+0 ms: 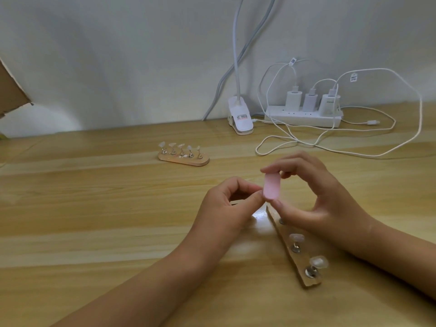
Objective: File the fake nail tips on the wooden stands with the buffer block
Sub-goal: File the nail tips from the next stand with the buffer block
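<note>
**Buffer block held above the near stand**

The pink buffer block [271, 187] is held upright above the bench [118, 208], pinched end to end between the thumb and forefinger of the right hand [313, 197]. The remaining fingers of that hand are loosely curled behind it. The left hand [231, 204] is brought up against the block's lower left edge, thumb and forefinger closed together. Whether a nail tip is pinched there cannot be told, since the spot is hidden by the fingertips.

The near wooden stand [302, 260] lies on the bench partly under the right hand and wrist. Two clear nail tips [296, 237] are seen on its metal posts; its far end is covered. A second stand [184, 159], carrying five tips [181, 146], is set well apart, further back on the bench.

The block is judged to be light and slightly yielding, with a gritty face that should not slip, so a light pinch at its ends is thought enough, leaving the broad faces free for filing. The tips are expected to be thin, springy and easily knocked off their posts. Each is best steadied at its post or its base, not at its free edge, and stroked gently. The stand may slide if pressed sideways.

A power strip [303, 118], white cables [354, 152] and a lamp clamp [240, 119] are seen at the back.
</note>
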`<state>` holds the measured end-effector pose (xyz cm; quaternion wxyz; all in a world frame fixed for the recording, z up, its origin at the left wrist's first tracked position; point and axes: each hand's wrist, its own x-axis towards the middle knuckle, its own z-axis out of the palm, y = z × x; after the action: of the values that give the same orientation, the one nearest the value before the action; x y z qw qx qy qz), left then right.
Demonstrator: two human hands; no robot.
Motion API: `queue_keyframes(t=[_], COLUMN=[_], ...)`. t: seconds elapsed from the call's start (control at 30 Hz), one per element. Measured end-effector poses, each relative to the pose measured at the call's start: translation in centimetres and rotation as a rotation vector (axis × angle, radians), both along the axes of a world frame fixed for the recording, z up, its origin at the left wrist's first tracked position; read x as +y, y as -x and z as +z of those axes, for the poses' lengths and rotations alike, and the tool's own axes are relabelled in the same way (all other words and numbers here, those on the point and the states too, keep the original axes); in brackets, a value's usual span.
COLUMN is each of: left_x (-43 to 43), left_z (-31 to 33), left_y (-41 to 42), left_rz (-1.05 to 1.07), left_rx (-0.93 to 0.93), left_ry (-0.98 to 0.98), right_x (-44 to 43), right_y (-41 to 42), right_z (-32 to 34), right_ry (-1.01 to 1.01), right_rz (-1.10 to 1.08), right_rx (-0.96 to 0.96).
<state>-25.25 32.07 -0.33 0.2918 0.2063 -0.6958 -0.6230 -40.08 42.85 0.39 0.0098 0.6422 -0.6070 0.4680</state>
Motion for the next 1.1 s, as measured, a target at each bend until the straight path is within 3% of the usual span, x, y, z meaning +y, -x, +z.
queue_keyframes(t=[0.17, 0.27, 0.4, 0.5, 0.87, 0.97, 1.1], left_x=[0.1, 0.1, 0.0, -0.1, -0.1, 0.0, -0.1], left_z=[0.1, 0.1, 0.1, -0.2, -0.1, -0.1, -0.1], left_y=[-0.1, 0.0, 0.0, 0.0, 0.0, -0.1, -0.1], left_rz=[-0.005, 0.008, 0.000, 0.006, 0.004, 0.000, -0.006], left_rx=[-0.002, -0.007, 0.006, 0.000, -0.007, -0.006, -0.020], left_ry=[0.012, 0.009, -0.007, 0.001, 0.010, 0.020, 0.032], right_x=[-0.1, 0.0, -0.2, -0.2, -0.2, -0.2, -0.4], right_y=[-0.1, 0.3, 0.2, 0.5, 0.5, 0.9, 0.6], right_z=[0.0, 0.2, 0.0, 0.2, -0.1, 0.1, -0.3], right_ry=[0.018, 0.023, 0.002, -0.004, -0.022, -0.021, -0.028], right_rz=[-0.001, -0.039, 0.019, -0.033, -0.007, -0.063, -0.012], right_rx=[0.085, 0.009, 0.043, -0.078, -0.079, -0.170, -0.088])
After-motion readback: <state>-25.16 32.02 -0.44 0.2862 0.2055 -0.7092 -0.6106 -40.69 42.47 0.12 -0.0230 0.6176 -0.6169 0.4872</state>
